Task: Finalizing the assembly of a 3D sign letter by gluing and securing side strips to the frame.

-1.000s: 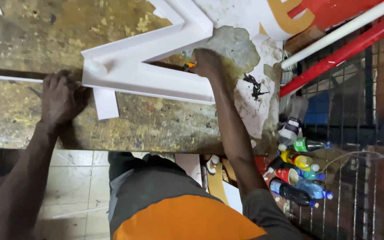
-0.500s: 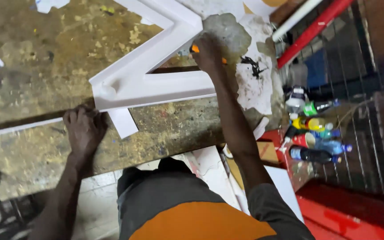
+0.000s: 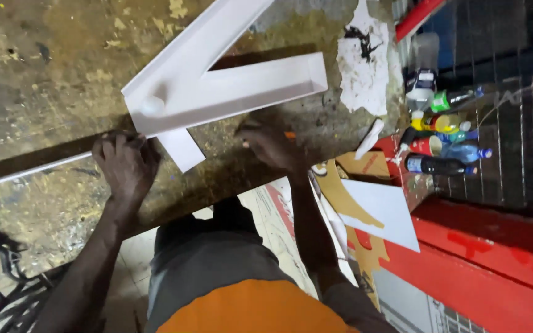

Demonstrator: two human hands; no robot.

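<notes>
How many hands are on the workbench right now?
2: the left hand by the white frame's corner, and the right hand below its lower arm, holding something small and orange.

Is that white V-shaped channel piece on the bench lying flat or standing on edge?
Lying flat. The white V-shaped piece rests on the stained bench with its hollow side facing up, its raised rims visible along both arms.

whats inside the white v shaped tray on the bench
Inside the white V-shaped tray a small white round piece sits at the corner; the rest of its channel looks bare. The worn workbench under the tray is covered by it.
</notes>
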